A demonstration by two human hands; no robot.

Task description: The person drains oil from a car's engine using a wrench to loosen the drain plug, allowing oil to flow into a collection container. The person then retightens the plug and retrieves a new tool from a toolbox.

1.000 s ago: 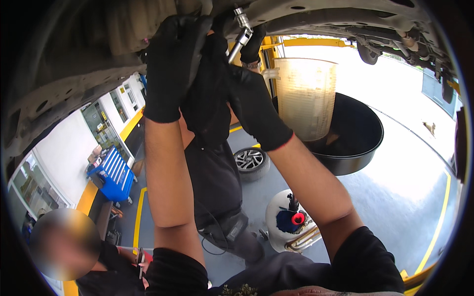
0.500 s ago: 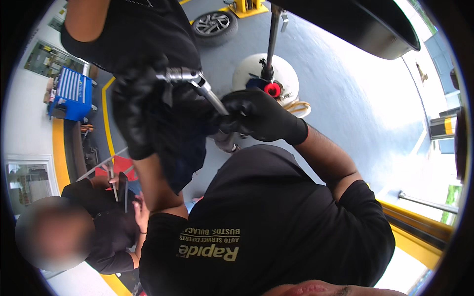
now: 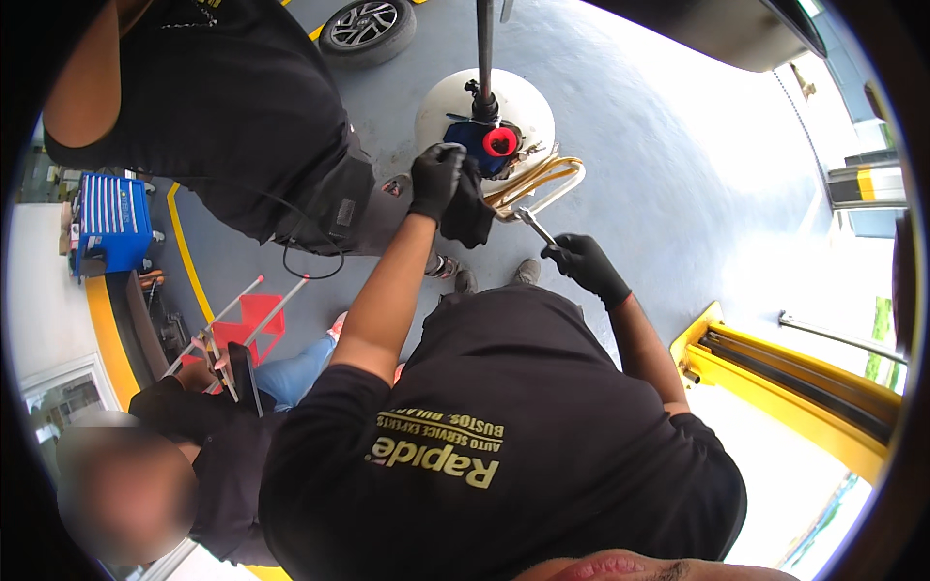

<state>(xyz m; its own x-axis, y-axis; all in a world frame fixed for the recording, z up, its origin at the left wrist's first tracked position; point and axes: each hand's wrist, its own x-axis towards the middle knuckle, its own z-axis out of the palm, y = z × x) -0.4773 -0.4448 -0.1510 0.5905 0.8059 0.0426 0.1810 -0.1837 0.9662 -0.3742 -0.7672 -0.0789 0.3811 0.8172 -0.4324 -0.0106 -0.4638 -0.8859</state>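
My left hand [image 3: 438, 182], in a black glove, is closed in front of the white round tank [image 3: 533, 97]. A limp black cloth [image 3: 469, 211] hangs beside its fingers and seems gripped in them. To the right, my gloved right hand [image 3: 589, 271] is wrapped round the handle of a chrome ratchet wrench [image 3: 535, 226]. The tool's head points up and left, close to a coiled tan hose [image 3: 542, 184] on the tank's side. A red ring-shaped part [image 3: 500, 142] and a dark upright pole [image 3: 485, 48] top the tank.
A co-worker in black [image 3: 242, 116] stands close on my left. Another person [image 3: 232, 484] is at the lower left by a red-and-white folding frame [image 3: 254, 320]. A wheel [image 3: 368, 31], a blue tool cabinet [image 3: 114, 223] and a yellow lift post [image 3: 794, 387] stand around. A dark rounded shape [image 3: 736, 29] hangs overhead.
My hands have moved apart. The left has let go of the wrench and reached toward the tank; the right has carried the wrench down and right. The view has shifted.
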